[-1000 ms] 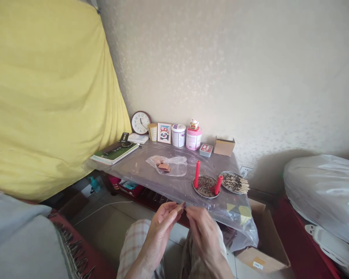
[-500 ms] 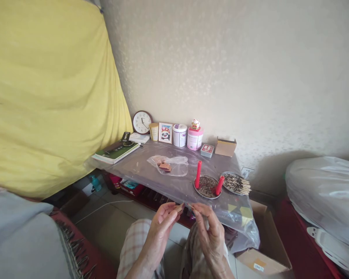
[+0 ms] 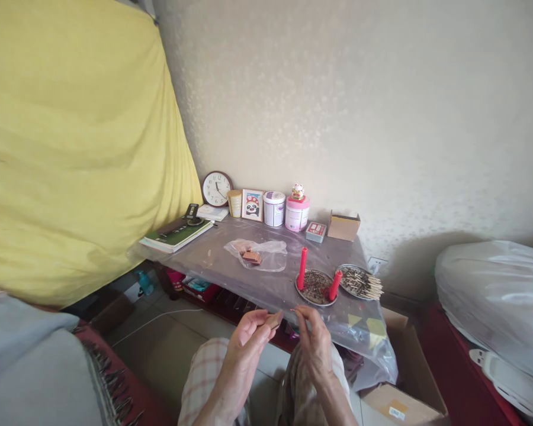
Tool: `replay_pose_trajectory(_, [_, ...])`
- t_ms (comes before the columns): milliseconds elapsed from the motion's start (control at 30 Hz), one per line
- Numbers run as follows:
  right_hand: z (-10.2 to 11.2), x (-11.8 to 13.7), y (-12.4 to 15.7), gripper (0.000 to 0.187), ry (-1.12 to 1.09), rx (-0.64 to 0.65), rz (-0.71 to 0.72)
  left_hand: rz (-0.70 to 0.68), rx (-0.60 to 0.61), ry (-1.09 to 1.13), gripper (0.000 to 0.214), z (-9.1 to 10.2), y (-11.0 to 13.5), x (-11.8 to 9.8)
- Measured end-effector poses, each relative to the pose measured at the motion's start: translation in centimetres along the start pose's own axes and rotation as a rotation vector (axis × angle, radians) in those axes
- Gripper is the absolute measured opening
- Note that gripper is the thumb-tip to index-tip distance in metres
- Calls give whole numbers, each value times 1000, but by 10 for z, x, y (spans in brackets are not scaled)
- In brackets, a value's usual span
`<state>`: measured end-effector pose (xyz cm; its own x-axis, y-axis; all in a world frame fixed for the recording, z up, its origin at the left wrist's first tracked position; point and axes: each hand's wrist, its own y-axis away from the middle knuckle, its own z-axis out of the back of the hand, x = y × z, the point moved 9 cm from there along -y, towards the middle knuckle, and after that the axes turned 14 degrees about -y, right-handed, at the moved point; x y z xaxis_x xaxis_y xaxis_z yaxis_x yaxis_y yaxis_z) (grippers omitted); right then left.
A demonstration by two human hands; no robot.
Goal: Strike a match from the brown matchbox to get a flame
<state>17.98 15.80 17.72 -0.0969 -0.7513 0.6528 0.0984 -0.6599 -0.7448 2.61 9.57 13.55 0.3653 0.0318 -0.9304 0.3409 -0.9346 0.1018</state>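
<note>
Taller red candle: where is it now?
Head view: the taller red candle stands upright at the left rim of the round dish, between the plastic bag and the shorter candle.

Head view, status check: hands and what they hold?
Left hand pinches small brown box. Right hand pinches thin stick beside it. Red candles stand beyond, clear of both.

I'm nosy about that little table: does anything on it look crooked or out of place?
Yes. The shorter red candle leans right in its dish, while the taller candle stands nearly upright. Sticks on the next plate jut over its rim.
</note>
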Motion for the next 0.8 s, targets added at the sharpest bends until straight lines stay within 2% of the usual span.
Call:
replay_pose_trajectory(133, [7, -22, -3, 14, -14, -69, -87, 26, -11, -1, 23, 4, 2, 2])
replay_pose_trajectory(333, [13, -24, -3, 18, -99, -106, -268, 53, -4, -3, 21, 7, 4, 6])
replay_pose_trajectory(567, [15, -25, -7, 21, -198, -148, -311, 68, -24, 5, 22, 16, 6, 10])
replay_pose_trajectory(667, [15, -26, -8, 20, -278, -169, -354, 81, -42, 5, 22, 20, 7, 13])
replay_pose_trajectory(800, [14, -29, -7, 18, -453, -250, -484, 96, -55, 2, 23, 23, 7, 17])
